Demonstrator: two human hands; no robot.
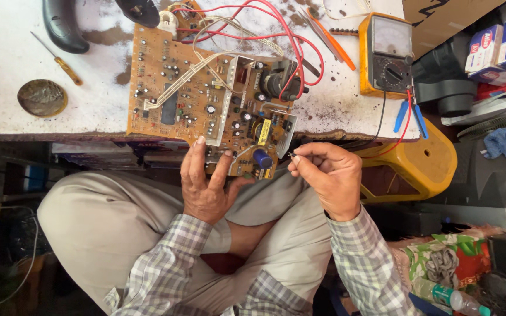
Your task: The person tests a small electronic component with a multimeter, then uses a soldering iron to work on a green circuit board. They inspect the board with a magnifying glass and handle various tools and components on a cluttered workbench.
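- steadying the brown circuit board [206, 88] with our left hand [206, 181], we are pressing spread fingers flat on its 6 o'clock edge, where it is overhanging the white worktable [7, 52] above our lap.
- we are pinching a tiny dark component [291, 155] between thumb and forefinger of our right hand [329, 175], the tips pressed together on it, just beside the board's 4 o'clock corner and near the blue capacitor [262, 158].
- we are judging that this goes best if we are keeping the left palm firm so the board is not tipping off the edge, and bringing the small part in slowly, leads first, clear of the red wires [276, 35].
- we cannot tell how many leads the part is carrying; it is too small.
- counting now: we are seeing one circuit board, one blue capacitor, one yellow label patch [264, 131] on the board.
- at 1 o'clock from the board one yellow multimeter [385, 55] is lying, with two blue-handled probes [410, 117] at its 6 o'clock.
- at 9 o'clock one round tin lid [42, 98] is sitting, and at 10 o'clock one small screwdriver [60, 60] with an amber handle.
- one orange-handled tool [332, 41] is lying between the red wires and the meter.
- one yellow stool [423, 164] is standing at 3 o'clock from our right hand.
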